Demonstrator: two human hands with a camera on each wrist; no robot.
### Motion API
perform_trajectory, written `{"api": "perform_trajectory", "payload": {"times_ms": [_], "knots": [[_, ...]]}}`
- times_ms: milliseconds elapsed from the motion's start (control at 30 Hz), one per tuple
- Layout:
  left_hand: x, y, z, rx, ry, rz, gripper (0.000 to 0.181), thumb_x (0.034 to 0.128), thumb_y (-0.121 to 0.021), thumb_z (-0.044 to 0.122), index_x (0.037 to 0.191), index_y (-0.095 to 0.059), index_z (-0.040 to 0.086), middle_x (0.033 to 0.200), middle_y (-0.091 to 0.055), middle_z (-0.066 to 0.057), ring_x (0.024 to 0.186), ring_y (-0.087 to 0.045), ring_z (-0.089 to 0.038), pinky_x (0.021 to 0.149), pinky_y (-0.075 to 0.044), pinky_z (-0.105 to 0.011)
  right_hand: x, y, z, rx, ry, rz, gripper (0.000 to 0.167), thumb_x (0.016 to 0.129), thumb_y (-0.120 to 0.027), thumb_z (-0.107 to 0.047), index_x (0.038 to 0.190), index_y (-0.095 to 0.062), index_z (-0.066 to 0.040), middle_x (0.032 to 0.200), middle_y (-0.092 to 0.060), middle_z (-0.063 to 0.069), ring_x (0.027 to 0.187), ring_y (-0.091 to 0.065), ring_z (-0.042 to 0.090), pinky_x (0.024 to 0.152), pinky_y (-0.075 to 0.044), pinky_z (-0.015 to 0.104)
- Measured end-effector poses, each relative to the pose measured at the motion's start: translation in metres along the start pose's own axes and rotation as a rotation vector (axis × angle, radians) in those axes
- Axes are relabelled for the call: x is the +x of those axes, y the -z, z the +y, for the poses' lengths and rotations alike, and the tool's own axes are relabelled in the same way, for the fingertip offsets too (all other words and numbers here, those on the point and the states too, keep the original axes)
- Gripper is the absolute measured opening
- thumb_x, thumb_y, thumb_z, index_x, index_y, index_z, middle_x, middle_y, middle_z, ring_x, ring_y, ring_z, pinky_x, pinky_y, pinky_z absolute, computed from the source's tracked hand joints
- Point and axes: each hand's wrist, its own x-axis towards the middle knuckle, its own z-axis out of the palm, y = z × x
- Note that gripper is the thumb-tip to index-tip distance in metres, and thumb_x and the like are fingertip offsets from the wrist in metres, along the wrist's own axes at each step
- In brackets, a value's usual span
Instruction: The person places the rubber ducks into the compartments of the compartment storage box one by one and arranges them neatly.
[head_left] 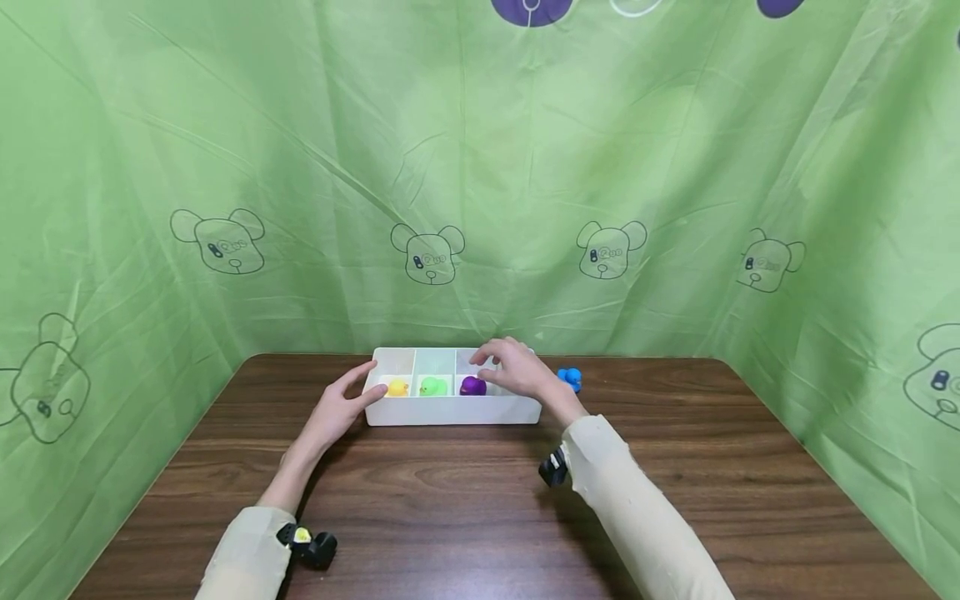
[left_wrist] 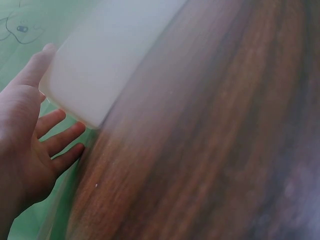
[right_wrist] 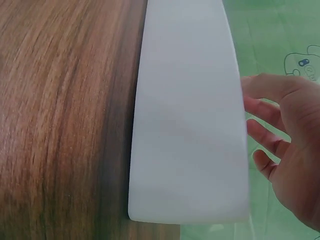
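A white compartment box point(head_left: 453, 411) stands near the table's far edge. Three small toy ducks lie in separate compartments: a yellow duck point(head_left: 397, 388), a light green duck point(head_left: 433, 387) and a purple duck point(head_left: 473, 386). My left hand point(head_left: 339, 410) is at the box's left end, thumb and forefinger spread at its corners; the left wrist view shows the fingers loosely extended. Over the purple duck's compartment is my right hand point(head_left: 517, 371), fingers bent and apart, with nothing seen between them. It hides much of the rightmost compartment. A blue toy point(head_left: 570, 378) lies beyond the right wrist.
The dark wooden table point(head_left: 420, 508) carries the box and the blue toy. A green curtain point(head_left: 510, 183) with printed bear heads hangs behind the table and along both sides. Small black wrist cameras point(head_left: 315, 548) sit on both sleeves.
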Motion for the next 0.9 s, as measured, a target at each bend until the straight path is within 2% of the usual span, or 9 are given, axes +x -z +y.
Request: {"api": "perform_trajectory", "payload": {"times_ms": [133, 300, 433, 600, 900], "knots": [[0.001, 0.000, -0.004, 0.003, 0.005, 0.000, 0.069, 0.0940, -0.068, 0.040, 0.152, -0.041, 0.016, 0.159, -0.034, -0.015, 0.147, -0.027, -0.034, 0.111, -0.030, -0.054, -0.004, 0.004, -0.001, 0.006, 0.026, 0.017, 0.026, 0.094, -0.068, -0.018, 0.118, -0.071, -0.008, 0.115, -0.072, 0.007, 0.109, -0.061, 0.030, 0.094, -0.047, 0.042], [0.011, -0.003, -0.025, -0.005, 0.003, 0.006, 0.071, 0.0922, -0.069, 0.045, 0.153, -0.041, 0.022, 0.160, -0.033, -0.012, 0.147, -0.026, -0.033, 0.110, -0.029, -0.054, -0.012, 0.007, -0.001, 0.016, 0.029, 0.052, 0.022, 0.093, -0.069, -0.019, 0.115, -0.073, -0.014, 0.114, -0.071, 0.002, 0.107, -0.061, 0.029, 0.092, -0.048, 0.039], [0.014, -0.004, -0.037, 0.015, -0.005, 0.021, 0.071, 0.0904, -0.067, 0.053, 0.152, -0.042, 0.027, 0.160, -0.035, -0.008, 0.145, -0.028, -0.028, 0.108, -0.032, -0.050, -0.019, 0.008, 0.002, 0.023, 0.036, 0.079, 0.023, 0.093, -0.069, -0.019, 0.114, -0.073, -0.012, 0.112, -0.072, 0.000, 0.105, -0.060, 0.028, 0.091, -0.047, 0.039], [0.012, -0.007, -0.040, 0.024, -0.008, 0.037, 0.072, 0.0878, -0.067, 0.058, 0.150, -0.044, 0.031, 0.158, -0.038, -0.005, 0.145, -0.029, -0.026, 0.109, -0.031, -0.049, -0.027, 0.007, 0.007, 0.035, 0.034, 0.102, 0.023, 0.092, -0.069, -0.017, 0.114, -0.073, -0.012, 0.112, -0.071, 0.000, 0.105, -0.060, 0.029, 0.092, -0.047, 0.041], [0.007, -0.009, -0.038, 0.014, -0.011, 0.042, 0.073, 0.0875, -0.068, 0.058, 0.151, -0.044, 0.029, 0.158, -0.039, -0.005, 0.145, -0.029, -0.025, 0.109, -0.031, -0.050, -0.042, 0.011, 0.008, 0.069, 0.045, 0.149, 0.021, 0.092, -0.070, -0.017, 0.112, -0.073, -0.012, 0.111, -0.071, 0.001, 0.102, -0.061, 0.028, 0.093, -0.048, 0.046]]}}
